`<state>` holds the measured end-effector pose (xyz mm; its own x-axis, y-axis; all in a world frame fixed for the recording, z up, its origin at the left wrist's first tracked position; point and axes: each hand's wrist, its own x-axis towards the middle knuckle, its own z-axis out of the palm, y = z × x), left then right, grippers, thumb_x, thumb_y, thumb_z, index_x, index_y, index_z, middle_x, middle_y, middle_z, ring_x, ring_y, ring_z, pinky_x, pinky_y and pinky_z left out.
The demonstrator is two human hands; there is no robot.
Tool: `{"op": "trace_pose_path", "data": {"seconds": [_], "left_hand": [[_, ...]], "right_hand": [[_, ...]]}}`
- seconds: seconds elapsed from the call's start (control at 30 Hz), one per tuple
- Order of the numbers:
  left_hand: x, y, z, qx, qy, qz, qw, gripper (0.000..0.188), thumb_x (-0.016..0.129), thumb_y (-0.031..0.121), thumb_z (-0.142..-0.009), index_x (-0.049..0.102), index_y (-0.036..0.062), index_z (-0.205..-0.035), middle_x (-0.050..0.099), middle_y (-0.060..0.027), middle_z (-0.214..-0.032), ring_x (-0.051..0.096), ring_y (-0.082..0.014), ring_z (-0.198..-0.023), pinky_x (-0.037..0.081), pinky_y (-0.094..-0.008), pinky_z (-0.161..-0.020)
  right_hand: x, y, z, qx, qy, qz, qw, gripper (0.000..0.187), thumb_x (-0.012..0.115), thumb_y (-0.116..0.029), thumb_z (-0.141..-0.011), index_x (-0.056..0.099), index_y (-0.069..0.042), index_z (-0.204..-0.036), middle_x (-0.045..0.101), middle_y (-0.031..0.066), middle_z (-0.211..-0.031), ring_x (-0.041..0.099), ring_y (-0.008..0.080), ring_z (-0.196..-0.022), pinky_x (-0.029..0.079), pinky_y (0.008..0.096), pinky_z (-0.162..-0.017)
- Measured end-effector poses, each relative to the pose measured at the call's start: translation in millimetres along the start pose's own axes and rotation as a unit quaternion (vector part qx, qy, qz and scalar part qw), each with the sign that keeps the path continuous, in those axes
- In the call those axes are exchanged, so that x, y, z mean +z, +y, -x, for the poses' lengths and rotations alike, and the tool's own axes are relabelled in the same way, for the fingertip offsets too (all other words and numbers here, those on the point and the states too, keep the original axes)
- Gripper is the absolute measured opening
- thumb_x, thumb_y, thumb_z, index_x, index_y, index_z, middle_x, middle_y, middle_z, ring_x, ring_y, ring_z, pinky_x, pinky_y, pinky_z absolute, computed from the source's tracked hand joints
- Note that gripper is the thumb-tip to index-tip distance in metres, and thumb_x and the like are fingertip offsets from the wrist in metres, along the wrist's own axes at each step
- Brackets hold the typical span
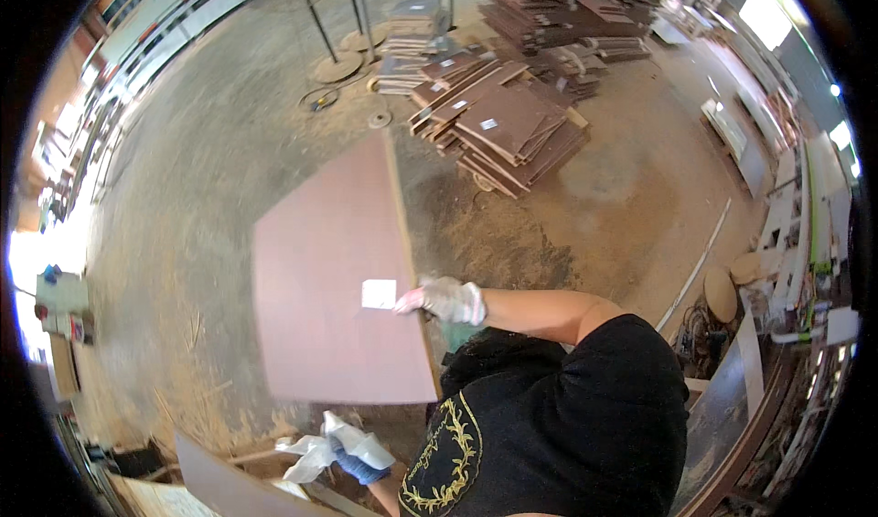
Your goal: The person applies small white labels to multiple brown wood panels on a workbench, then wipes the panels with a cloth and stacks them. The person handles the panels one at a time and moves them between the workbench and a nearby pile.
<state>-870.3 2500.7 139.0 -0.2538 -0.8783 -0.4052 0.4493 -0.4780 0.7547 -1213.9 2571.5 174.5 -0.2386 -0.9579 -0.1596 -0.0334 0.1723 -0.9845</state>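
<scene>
I hold a large flat pinkish-brown board (320, 270) in front of me, above a dusty floor. A small white label (378, 294) is stuck near its right edge. My right hand (445, 299), in a white glove, grips that right edge just beside the label. My left hand (352, 453), in a white and blue glove, is lower down, just below the board's near edge and above a second brown board (229, 490). Its fingers are curled, but what they hold is not clear.
Stacks of dark brown boards (508, 128) lie on the sawdust-covered floor ahead, with more stacks (567, 14) behind them. Metal stands with round bases (337, 64) are at the far middle. Machinery and benches (786, 224) line the right side.
</scene>
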Motion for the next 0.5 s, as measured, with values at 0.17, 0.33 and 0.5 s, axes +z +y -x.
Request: {"op": "trace_pose_path", "data": {"seconds": [0.17,0.33,0.5], "left_hand": [[36.8,-103.8,-77.3,-0.121,-0.067,-0.133,0.981,0.037,0.057,0.041,-0.085,0.054,0.0104,-0.106,0.056,-0.0046,-0.082,0.055,-0.0177,-0.072,0.047,-0.0302,-0.062],[123.6,-212.6,-151.1,-0.259,-0.003,-0.166,0.952,0.040,0.056,0.036,-0.087,0.052,0.0062,-0.113,0.058,-0.0074,-0.088,0.058,-0.0210,-0.074,0.050,-0.0336,-0.066],[229.8,-250.0,-203.1,-0.160,-0.002,-0.241,0.957,0.043,0.056,0.035,-0.086,0.050,0.0065,-0.117,0.061,-0.0091,-0.093,0.059,-0.0256,-0.082,0.051,-0.0385,-0.072]], "right_hand": [[-149.4,43.6,22.0,0.131,0.242,-0.278,0.920,0.029,0.059,-0.019,-0.081,0.064,0.000,-0.102,0.064,0.0049,-0.099,0.058,0.0116,-0.085,0.045,0.0253,-0.074],[-323.0,79.6,48.7,0.072,0.364,-0.325,0.870,0.036,0.062,-0.013,-0.075,0.057,0.002,-0.107,0.062,0.0062,-0.097,0.058,0.0172,-0.088,0.047,0.0330,-0.078],[-447.8,144.1,55.2,-0.013,0.389,-0.413,0.823,0.028,0.064,-0.012,-0.075,0.060,-0.004,-0.102,0.061,0.0010,-0.094,0.056,0.0141,-0.090,0.045,0.0303,-0.083]]}}
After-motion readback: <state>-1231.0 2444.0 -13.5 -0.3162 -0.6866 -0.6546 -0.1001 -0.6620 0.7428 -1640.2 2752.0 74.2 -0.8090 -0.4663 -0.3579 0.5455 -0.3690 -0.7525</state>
